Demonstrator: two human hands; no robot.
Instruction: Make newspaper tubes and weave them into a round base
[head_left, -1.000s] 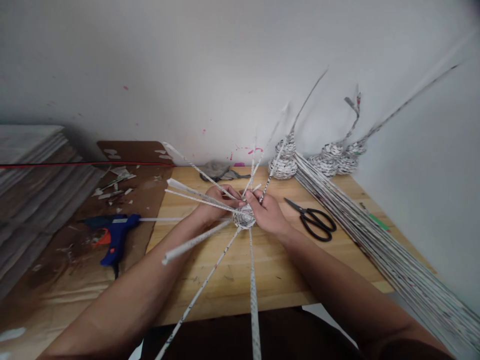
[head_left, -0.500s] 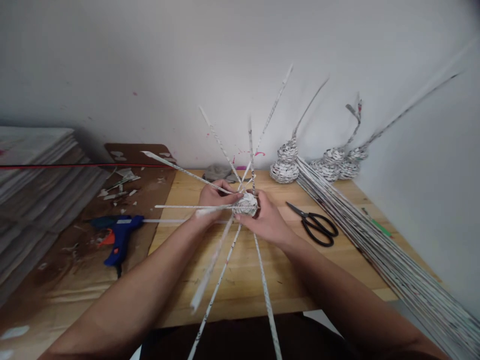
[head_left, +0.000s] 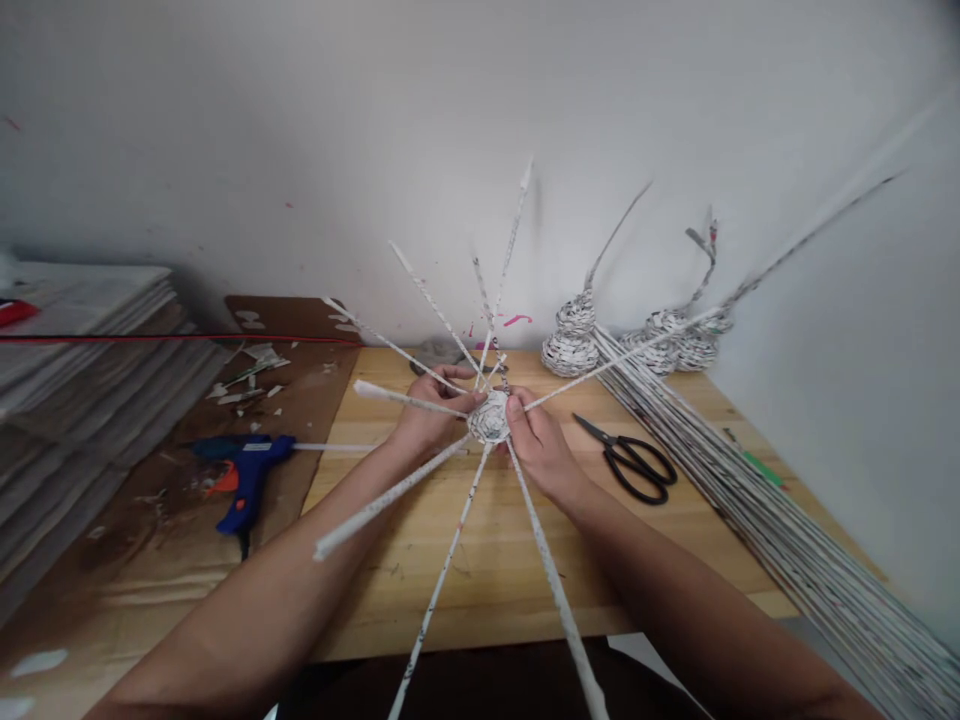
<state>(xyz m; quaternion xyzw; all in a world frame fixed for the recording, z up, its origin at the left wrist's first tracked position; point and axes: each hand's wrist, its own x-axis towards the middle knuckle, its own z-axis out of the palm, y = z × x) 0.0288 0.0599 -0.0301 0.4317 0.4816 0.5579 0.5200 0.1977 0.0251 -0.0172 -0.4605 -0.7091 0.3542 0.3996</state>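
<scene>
A small round woven piece of rolled newspaper (head_left: pixel 490 417) is held up between my two hands, over the wooden table. Several long paper tubes (head_left: pixel 442 570) spread out from it like spokes, toward me, to the sides and up toward the wall. My left hand (head_left: pixel 435 408) grips its left edge, thumb near the top and fingers partly behind. On the right edge, my right hand (head_left: pixel 536 438) is closed with the thumb on the near face. The fingertips behind the weave are hidden.
Black-handled scissors (head_left: pixel 634 455) lie right of my hands. Beyond them is a long bundle of paper tubes (head_left: pixel 750 500), with woven gourd shapes (head_left: pixel 571 345) by the wall. A blue glue gun (head_left: pixel 251 480) lies left on cardboard, near stacked grey sheets (head_left: pixel 97 400).
The woven piece has turned in my hands, and its spokes point in new directions; one now reaches out to the right. My right thumb has moved up onto its near face.
</scene>
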